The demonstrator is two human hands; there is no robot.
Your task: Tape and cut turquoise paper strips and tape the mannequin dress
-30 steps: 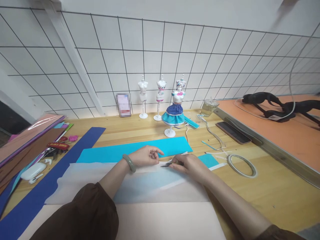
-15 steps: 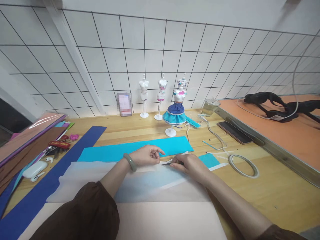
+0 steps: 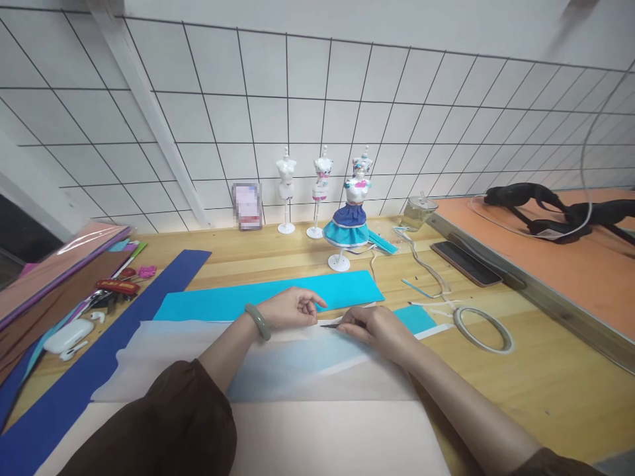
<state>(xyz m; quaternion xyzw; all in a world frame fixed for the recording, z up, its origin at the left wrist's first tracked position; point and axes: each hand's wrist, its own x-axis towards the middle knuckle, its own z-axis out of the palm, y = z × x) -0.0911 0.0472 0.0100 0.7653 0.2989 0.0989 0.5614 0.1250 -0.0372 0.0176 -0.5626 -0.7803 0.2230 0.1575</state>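
Observation:
A thin, see-through pale sheet (image 3: 183, 357) lies across the front of the table, with a blue piece showing through it. My left hand (image 3: 292, 307), below a green bangle, is at the sheet's far edge. Its thumb and curled fingers pinch that edge, while the index finger points right. My right hand (image 3: 380, 327) is closed around small dark-bladed scissors (image 3: 328, 325), their tips pointing left at the edge close to my left fingers. The handles are mostly hidden in the palm. Just beyond both hands lies a bright blue strip (image 3: 272, 291).
Behind stand small white mannequins (image 3: 286, 188), one wearing a blue skirt (image 3: 346, 228). At right are a tape roll (image 3: 483, 329), a phone (image 3: 466, 261) and a lidded cup (image 3: 419, 211). Earbuds' case (image 3: 69, 335), keys and coloured sheets (image 3: 54, 277) lie left, beside a dark blue strip (image 3: 114, 357).
Both hands stay almost in the same place. The narrow white edge strip beside my right hand sits slightly lower, and the scissor blades look a little narrower.

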